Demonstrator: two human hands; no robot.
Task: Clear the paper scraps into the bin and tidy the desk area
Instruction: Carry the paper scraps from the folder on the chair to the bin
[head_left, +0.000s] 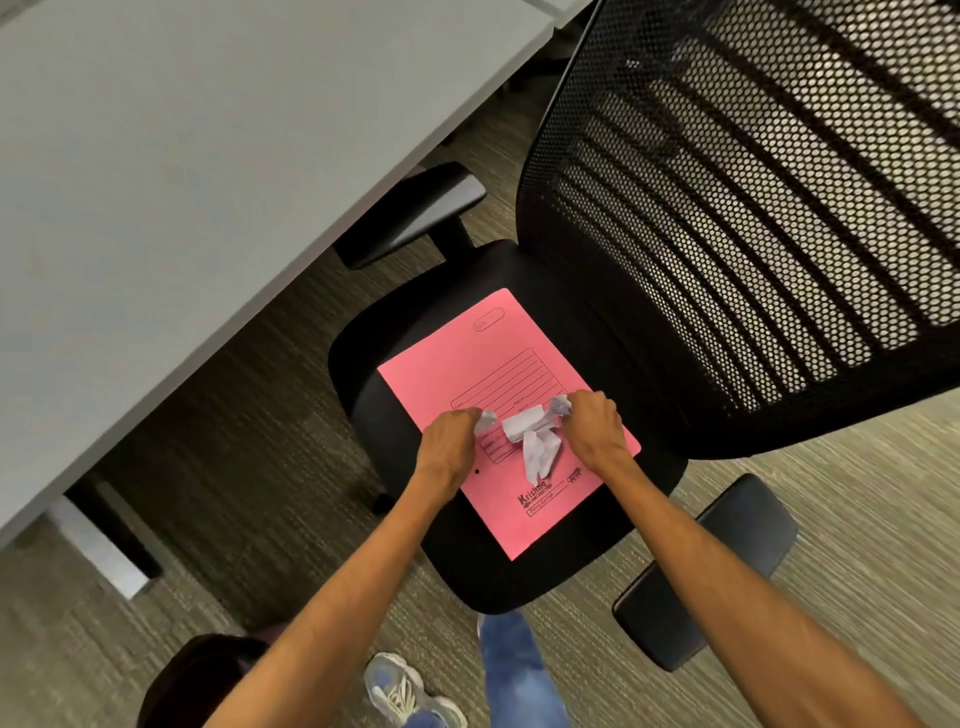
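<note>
While I stood over the office chair (519, 571), my left hand (451, 447) and right hand (592, 431) were both curled into loose fists, fingers drawn together and pinched on crumpled white paper scraps (530, 441). One small wad poked out past my left fingertips, another past my right, and a looser bunch lay between my two hands, resting on the pink file folder (467, 374) beneath them. That folder sat flat on the black seat, I judged as a tray to keep the scraps in one spot for gathering. Beyond my fingers to the left ran the grey desk (182, 182); its surface looked bare. Back toward my body, low on my left, a dark round shape (202, 675) may have been the bin, though I could not tell. I judged the gathering unfinished.
</note>
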